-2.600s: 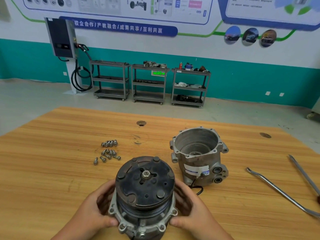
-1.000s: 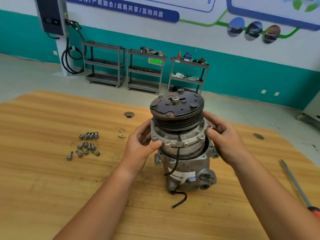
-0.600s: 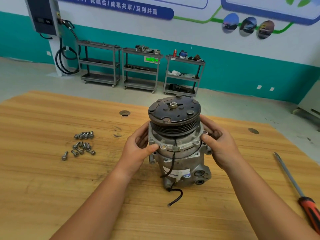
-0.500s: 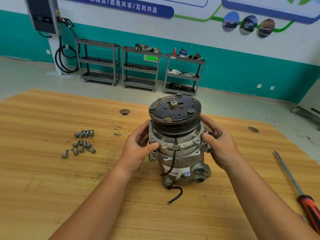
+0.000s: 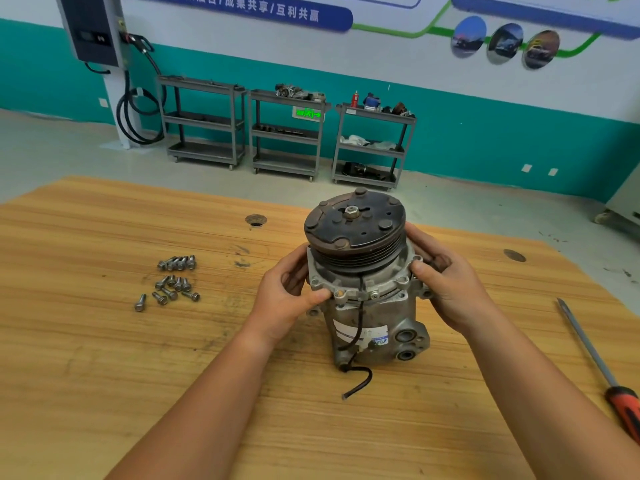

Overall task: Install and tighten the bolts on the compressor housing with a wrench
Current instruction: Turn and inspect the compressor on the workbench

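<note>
While seated on the housing (image 5: 374, 327), pulley head (image 5: 356, 237) gripped between left hand (image 5: 284, 299), right hand (image 5: 446, 289).

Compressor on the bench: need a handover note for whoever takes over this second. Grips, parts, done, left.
Left grip and right grip: each holds the flange of the pulley head, one on either side.
The pulley head sits upright on the housing, which stands on the table.
Bolts: loose in a cluster on the table, left of the compressor. Screwdriver lies at the right. No wrench in view.
Done: the two halves look mated.
Left: fit and tighten every bolt; the flange holes facing the camera look empty. Find the wrench first.
</note>
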A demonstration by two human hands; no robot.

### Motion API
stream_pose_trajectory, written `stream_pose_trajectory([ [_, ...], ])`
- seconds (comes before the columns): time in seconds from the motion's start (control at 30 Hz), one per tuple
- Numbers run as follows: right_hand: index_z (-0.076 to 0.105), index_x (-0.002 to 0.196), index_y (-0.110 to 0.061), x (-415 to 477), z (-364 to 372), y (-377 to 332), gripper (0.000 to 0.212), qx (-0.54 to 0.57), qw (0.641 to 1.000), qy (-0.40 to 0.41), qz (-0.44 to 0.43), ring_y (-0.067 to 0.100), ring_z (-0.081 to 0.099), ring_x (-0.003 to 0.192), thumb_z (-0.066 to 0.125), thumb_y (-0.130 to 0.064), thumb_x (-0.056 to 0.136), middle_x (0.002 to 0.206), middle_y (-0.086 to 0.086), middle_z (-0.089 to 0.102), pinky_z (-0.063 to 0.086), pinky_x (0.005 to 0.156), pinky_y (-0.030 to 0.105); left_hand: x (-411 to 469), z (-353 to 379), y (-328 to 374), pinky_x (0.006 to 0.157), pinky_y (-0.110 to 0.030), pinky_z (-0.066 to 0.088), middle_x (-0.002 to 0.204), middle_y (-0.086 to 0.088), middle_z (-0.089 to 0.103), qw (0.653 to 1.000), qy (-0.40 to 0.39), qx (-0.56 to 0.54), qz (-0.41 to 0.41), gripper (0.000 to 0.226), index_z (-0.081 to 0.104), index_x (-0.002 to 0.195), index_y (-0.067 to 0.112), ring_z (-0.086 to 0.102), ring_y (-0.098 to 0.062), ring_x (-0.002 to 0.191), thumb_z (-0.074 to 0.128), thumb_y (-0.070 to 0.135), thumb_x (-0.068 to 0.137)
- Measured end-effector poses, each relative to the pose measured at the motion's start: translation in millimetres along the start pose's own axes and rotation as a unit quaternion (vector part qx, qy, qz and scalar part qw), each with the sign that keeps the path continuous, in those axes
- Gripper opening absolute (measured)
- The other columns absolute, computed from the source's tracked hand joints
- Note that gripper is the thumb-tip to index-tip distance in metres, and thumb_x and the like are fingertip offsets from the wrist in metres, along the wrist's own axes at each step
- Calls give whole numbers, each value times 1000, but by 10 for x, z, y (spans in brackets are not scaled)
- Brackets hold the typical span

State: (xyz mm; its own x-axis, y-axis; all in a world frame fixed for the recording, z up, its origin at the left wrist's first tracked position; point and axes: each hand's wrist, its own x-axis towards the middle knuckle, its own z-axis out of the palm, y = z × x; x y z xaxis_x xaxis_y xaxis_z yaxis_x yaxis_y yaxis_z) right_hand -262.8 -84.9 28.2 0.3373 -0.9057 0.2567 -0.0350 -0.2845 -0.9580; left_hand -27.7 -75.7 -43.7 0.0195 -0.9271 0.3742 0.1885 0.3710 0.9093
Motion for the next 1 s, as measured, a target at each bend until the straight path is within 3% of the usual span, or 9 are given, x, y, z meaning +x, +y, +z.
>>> stream_pose_trajectory([
  [0.13, 44, 137, -17, -1, -24, 21, 74, -2, 1000, 0, -3, 20, 45, 130, 72, -21, 68, 139, 6, 51, 31, 111, 51, -2, 0, -4, 97, -24, 48, 117, 14, 67, 1000, -5, -3, -3, 93, 53, 122, 23, 58, -11, 119, 89, 59, 44],
  [0.37, 48, 131, -21, -17, -36, 1, 68, 1, 1000, 3, -2, 18, 47, 129, 73, -18, 68, 138, 4, 52, 33, 110, 48, -1, -7, -15, 99, -25, 46, 122, 12, 65, 1000, -15, 11, -6, 91, 51, 125, 24, 56, -13, 123, 87, 60, 49],
  [0.53, 45, 133, -18, -7, -63, -40, 71, -11, 1000, -6, -1, 17, 48, 128, 72, -15, 67, 137, 5, 52, 35, 110, 43, -24, 20, 7, 107, -34, 41, 139, -15, 50, 999, -34, 24, 9, 95, 47, 131, 19, 49, -23, 130, 82, 63, 55],
  [0.6, 42, 137, -13, -6, -56, -48, 73, -15, 1000, -4, -2, 18, 47, 129, 67, -10, 68, 138, 7, 51, 33, 111, 46, -27, 25, 9, 106, -33, 42, 139, -15, 50, 999, -36, 21, 7, 95, 48, 129, 21, 50, -22, 129, 82, 65, 53],
  [0.7, 43, 137, -13, -14, -43, -41, 74, -19, 1000, -1, -4, 18, 46, 130, 67, -12, 67, 139, 6, 50, 32, 111, 47, -20, 16, 9, 102, -26, 44, 134, -7, 55, 999, -34, 20, 6, 94, 49, 127, 23, 53, -16, 126, 83, 66, 51],
  [1.0, 49, 127, -34, -42, -23, -32, 68, -43, 999, -4, -13, 7, 46, 128, 72, -29, 64, 138, -6, 51, 37, 107, 35, -25, -8, 5, 106, -32, 43, 134, -9, 55, 999, -38, 14, -1, 100, 47, 130, 17, 52, -20, 127, 83, 65, 51],
])
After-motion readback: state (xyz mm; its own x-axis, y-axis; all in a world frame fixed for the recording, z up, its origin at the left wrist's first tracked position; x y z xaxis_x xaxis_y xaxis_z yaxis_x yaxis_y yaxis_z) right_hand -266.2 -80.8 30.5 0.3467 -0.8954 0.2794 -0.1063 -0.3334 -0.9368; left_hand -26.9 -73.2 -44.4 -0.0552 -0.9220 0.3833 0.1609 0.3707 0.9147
